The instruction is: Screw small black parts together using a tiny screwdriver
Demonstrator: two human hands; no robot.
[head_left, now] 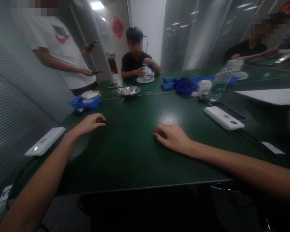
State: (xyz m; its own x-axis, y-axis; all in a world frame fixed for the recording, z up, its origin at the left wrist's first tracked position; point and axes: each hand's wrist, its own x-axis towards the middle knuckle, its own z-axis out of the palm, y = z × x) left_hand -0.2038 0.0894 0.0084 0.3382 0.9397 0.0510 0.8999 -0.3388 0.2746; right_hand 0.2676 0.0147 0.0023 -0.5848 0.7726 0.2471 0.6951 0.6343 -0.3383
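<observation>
My left hand (90, 123) is over the left part of the green table (125, 154), close to a blue bin (87, 102). Its fingers curl in toward the thumb, and whatever may be between them is too dark to make out. Lower and to the right, my right hand (172, 137) rests on the tabletop with thumb and forefinger pinched together. A thin metal piece (153, 133) sticks out leftward from that pinch; blur hides its exact kind. Bare tabletop separates the two hands.
A metal bowl (130, 91) holds small items. White power banks lie left (45, 141) and right (223, 118), beside a phone (228, 110). Behind stand a plastic bottle (221, 82) and blue bins (187, 86). Other people are around the table; one handles a white object (147, 71).
</observation>
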